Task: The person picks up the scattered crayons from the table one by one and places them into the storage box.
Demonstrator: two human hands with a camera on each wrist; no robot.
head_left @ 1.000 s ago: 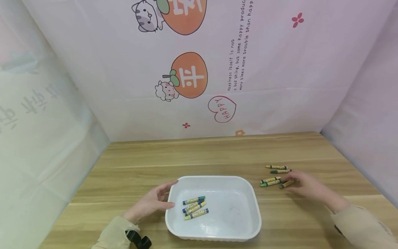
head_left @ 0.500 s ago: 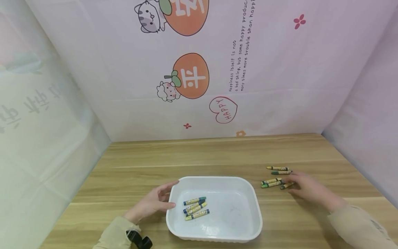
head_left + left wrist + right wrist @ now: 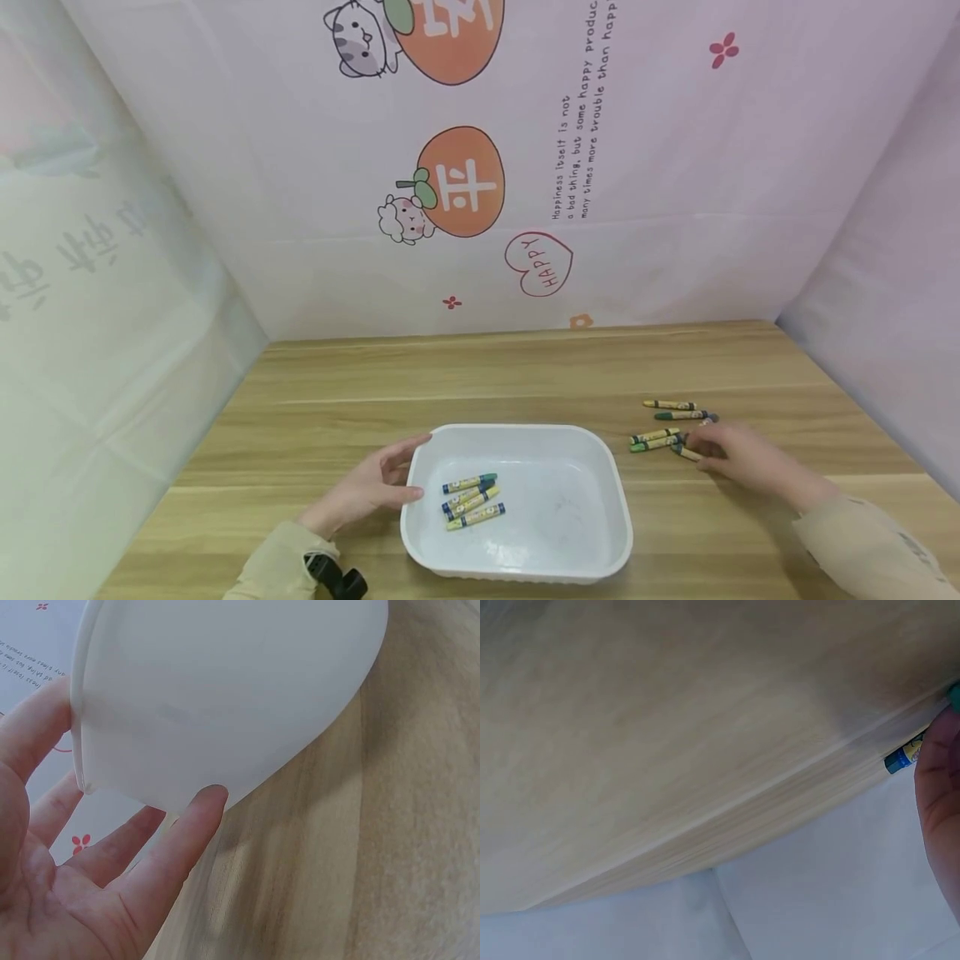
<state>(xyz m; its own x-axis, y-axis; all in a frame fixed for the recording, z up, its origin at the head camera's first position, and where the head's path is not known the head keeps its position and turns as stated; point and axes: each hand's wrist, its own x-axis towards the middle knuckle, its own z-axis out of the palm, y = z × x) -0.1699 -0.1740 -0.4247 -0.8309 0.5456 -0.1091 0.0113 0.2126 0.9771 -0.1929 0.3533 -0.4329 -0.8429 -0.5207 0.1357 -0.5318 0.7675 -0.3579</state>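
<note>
A white plastic tray (image 3: 525, 575) stands on the table, with several crayons (image 3: 476, 517) lying at its left side. My left hand (image 3: 367, 487) rests against the tray's left wall, thumb and fingers spread. In the left wrist view, the thumb (image 3: 202, 817) presses on the outer wall and another finger touches the rim. Right of the tray, my right hand (image 3: 750, 458) pinches a yellow-wrapped crayon (image 3: 686, 452), its fingertips partly hidden. Several more crayons (image 3: 652, 435) lie around its fingers. The right wrist view catches only a finger, a blue-ended crayon (image 3: 901, 759) and a green tip.
A wooden table (image 3: 337, 375) reaches back to a white printed cloth (image 3: 645, 250). Cloth sides (image 3: 165, 217) rise at left and right. A black device (image 3: 337, 577) is strapped at the left wrist.
The crayon at my right fingertips has turned, its near end now pointing toward the thumb. Another crayon end shows behind the fingers. My left hand and the tray stay put.
</note>
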